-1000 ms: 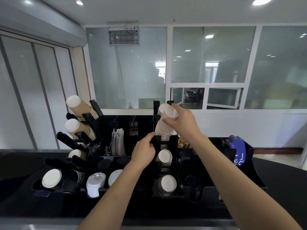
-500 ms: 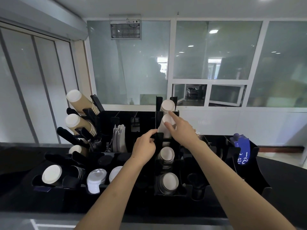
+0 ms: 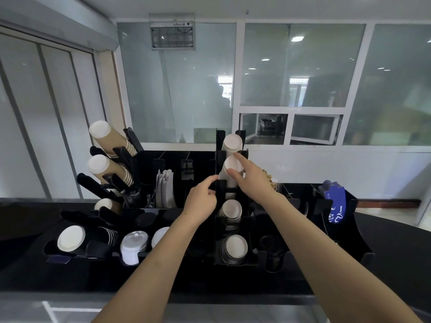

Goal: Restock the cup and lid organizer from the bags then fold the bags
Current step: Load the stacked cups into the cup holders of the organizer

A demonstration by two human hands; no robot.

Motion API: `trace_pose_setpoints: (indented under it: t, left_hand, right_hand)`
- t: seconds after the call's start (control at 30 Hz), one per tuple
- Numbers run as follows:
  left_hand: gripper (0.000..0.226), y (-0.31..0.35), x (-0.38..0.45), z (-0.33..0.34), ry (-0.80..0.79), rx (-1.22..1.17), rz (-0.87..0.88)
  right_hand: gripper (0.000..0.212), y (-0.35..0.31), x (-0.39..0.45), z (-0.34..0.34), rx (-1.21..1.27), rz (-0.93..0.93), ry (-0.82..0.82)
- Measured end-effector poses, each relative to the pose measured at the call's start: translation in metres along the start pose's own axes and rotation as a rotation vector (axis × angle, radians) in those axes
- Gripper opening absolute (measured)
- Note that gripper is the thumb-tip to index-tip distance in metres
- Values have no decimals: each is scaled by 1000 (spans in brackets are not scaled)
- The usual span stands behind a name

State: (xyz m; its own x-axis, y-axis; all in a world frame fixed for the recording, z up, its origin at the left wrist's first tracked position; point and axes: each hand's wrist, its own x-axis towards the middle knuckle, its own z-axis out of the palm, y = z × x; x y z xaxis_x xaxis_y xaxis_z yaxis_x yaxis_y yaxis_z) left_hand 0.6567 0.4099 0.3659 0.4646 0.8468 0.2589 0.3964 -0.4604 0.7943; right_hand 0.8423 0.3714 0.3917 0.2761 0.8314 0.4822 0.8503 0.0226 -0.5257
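Note:
A black cup and lid organizer [image 3: 345, 234] stands on the dark counter. In its middle column, a stack of white paper cups [image 3: 229, 167] lies slanted in the second slot from the top. My right hand [image 3: 250, 180] holds this stack near its base, thumb and index finger at the end cup's rim. Above it sits another white cup stack [image 3: 232, 142]. My left hand [image 3: 203, 200] grips the black divider wall just left of that slot. Lower slots in the same column hold grey-sleeved cup stacks [image 3: 232, 209].
Brown cup stacks [image 3: 109, 138] slant out of the left racks. White lids [image 3: 71, 237] and clear lids [image 3: 134, 247] fill the front-left slots. Napkins [image 3: 165, 188] stand upright in the middle. A blue packet [image 3: 334, 203] sits at the right. A glass partition rises behind.
My right hand has lowered the white cup stack down into the slot, and the fingers have loosened toward its end. My left hand has stayed on the divider.

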Motion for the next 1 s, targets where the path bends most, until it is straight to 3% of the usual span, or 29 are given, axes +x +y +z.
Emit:
trace_pose_setpoints:
  t: [0.13,0.2,0.33,0.47,0.77,1.0]
  left_hand:
    - [63,5,-11,0,1,-51,10]
    - [61,7,-24,1,57,-99,38]
    - [48,-6,-72,1,236,-128,115]
    - [44,-41,-139,11,198,-203,60]
    - [48,-117,-231,78,39,-259,-210]
    - [25,-189,-303,138,-219,29,-489]
  right_hand:
    - [66,-8,-11,-8,76,21,-34]
    - [66,-9,-22,-11,137,9,25]
    - [43,-15,-75,-18,184,-82,232]
    - [26,-14,-169,-4,307,-121,348]
    - [21,33,-324,87,321,136,208]
    - [24,74,-418,131,248,403,8]
